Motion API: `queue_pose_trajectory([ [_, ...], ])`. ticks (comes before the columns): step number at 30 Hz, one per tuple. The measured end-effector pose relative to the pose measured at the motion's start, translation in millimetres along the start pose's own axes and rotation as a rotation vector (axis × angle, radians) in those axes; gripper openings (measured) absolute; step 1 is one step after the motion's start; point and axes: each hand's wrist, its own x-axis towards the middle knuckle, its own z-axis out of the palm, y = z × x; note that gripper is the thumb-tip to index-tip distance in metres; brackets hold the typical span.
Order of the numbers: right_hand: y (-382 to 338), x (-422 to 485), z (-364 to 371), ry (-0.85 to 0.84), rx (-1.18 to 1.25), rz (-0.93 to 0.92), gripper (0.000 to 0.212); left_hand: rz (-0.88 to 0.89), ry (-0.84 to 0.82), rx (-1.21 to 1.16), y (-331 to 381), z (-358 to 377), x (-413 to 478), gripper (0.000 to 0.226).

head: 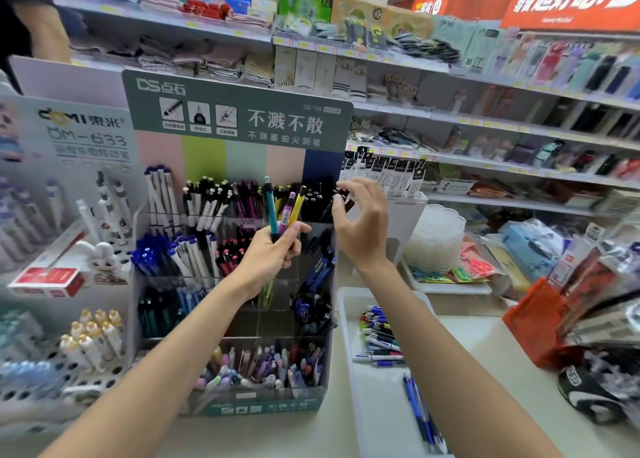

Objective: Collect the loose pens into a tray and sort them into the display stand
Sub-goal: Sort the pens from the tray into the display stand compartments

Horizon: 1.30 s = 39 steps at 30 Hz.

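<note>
Between my left fingers [289, 249], three pens [286, 211] stand clamped, teal, purple and yellow, in front of the stand [239, 111].

Their lower ends are hidden in my left hand [270, 256], fist curled, arm raised from lower left. My right hand [362, 225] is lifted at the top right compartment, fingers spread and bent, thumb and forefinger among black pens [313, 201]; whether they pinch one I cannot tell. Other loose pens [379, 333] lie in the white tray [346, 301] right of the stand, partly covered by my right forearm; the tray's near end is cut off.
</note>
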Motion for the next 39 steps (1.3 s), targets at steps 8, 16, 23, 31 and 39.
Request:
queue_pose_trajectory([
  [8, -32, -1, 1, -0.229, 0.257, 0.16, 0.04, 0.034, -0.076, -0.002, 7, 9, -4, 0.024],
  [16, -46, 27, 4, 0.036, 0.346, 0.224, 0.029, 0.011, 0.044, 0.083, 1, -38, -13, 0.046],
  [23, -50, 26, 39, -0.103, 0.168, 0.07, 0.024, -0.017, 0.031, 0.002, 6, -53, -22, 0.037],
  [31, -30, 1, 57, -0.231, -0.259, -0.089, 0.027, -0.027, 0.109, -0.019, 2, -65, -25, 0.016],
  [39, -75, -10, 49, -0.285, 0.111, -0.061, 0.039, 0.007, 0.113, 0.015, 7, -60, -25, 0.021],
])
